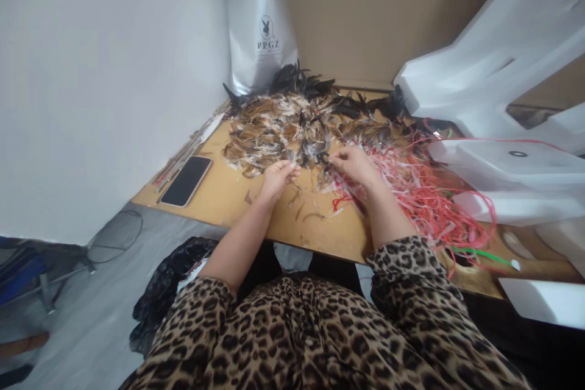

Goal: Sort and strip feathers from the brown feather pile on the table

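Brown, white and black feathers lie in a wide loose pile across the table. At the near edge of the pile, my left hand is closed in a pinch, with a small pale feather tip at its fingertips. A short distance to the right, my right hand also pinches, its fingertips on a small dark feather among the others. Its outer side is next to a tangle of pink and red strips. A few thin loose feathers lie on the table below and between the hands.
A phone lies on the wooden table at left. A silver-white bag stands behind the feathers. A white sewing machine is at right. A black plastic bag is on the floor, below the table's front edge.
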Available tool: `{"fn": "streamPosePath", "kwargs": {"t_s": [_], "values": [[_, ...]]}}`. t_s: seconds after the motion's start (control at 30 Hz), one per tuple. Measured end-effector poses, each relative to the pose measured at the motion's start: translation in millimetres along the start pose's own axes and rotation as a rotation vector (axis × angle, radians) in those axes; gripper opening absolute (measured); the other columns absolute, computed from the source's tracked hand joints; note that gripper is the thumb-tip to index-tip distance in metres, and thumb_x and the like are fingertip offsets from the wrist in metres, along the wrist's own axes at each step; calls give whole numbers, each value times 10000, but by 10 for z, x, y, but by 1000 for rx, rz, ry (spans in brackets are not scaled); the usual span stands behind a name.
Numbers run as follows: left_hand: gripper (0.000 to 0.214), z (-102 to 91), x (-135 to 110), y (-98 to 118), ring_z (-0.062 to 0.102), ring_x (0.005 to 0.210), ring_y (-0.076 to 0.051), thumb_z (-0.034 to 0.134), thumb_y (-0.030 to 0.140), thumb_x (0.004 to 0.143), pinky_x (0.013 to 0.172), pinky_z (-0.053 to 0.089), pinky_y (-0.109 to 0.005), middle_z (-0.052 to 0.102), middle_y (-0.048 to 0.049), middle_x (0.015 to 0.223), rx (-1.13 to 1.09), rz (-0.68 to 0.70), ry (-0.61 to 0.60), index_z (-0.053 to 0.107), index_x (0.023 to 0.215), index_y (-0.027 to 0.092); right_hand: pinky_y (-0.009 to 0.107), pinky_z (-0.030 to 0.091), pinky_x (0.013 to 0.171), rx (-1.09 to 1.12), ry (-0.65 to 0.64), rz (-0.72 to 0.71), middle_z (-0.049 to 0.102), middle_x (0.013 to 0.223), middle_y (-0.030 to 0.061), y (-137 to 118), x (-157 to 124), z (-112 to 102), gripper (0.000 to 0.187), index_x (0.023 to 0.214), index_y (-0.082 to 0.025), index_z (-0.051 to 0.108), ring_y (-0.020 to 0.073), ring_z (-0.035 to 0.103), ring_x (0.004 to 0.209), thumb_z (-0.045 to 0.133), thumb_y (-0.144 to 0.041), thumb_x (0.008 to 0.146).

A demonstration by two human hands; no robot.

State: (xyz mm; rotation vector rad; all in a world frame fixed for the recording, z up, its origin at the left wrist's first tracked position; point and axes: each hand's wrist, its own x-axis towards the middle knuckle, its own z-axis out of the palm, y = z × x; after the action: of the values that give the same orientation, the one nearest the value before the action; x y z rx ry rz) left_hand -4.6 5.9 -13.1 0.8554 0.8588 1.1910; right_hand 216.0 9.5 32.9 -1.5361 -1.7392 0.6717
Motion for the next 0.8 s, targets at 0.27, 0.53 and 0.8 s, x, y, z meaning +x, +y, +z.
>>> {"fn": "streamPosePath", "kwargs": {"t_s": [0.27,0.53,0.8], "values": [[255,12,-6,14,584,576,-61,722,296,626,525,409,-163,667,-35,732,-23,-22,14,591,761,122,235,392,573,-196,-171,-28,678,661,12,132,13,55,142,715,-173,694,137,574,607,600,-273,676],[205,15,-19,18,581,576,-53,696,268,667,538,414,-166,671,-34,741,-12,-45,-6,595,763,118,230,341,519,-170,-141,-76,622,550,-6,145,11,234,91,607,-172,656,112,502,516,615,-242,648],[125,25,-44,54,607,644,-53,668,184,702,544,430,-140,691,-75,883,-85,-123,-86,602,776,107,244,372,550,249,-9,-56,600,604,1,-93,-23,233,241,704,-153,631,104,482,536,605,-392,690]]}}
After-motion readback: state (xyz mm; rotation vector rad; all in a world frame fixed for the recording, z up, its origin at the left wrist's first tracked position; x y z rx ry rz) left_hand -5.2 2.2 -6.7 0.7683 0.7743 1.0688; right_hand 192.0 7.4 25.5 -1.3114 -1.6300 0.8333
